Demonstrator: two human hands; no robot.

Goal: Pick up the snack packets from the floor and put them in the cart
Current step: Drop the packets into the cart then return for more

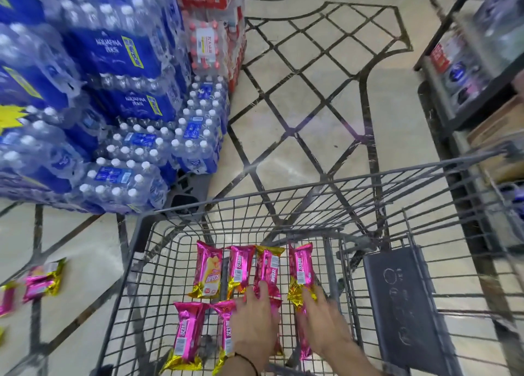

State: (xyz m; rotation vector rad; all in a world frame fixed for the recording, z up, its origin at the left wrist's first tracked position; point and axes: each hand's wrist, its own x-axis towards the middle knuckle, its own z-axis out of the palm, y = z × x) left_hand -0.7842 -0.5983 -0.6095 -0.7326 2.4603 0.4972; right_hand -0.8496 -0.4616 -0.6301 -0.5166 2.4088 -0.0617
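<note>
Beside the stacked water bottles (113,97) at far left, your cart (283,199) holds pink snack packets (208,268) in two rows, loose packets (42,280) lie on the floor at near left, and your left hand (255,319) and right hand (323,321) rest flat on those in the cart, fingers straight and slightly spread.

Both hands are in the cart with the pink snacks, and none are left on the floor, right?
Not quite: the head view shows snack packets still on the floor beside the cart. The left hand and right hand are in the cart with snacks.
</note>
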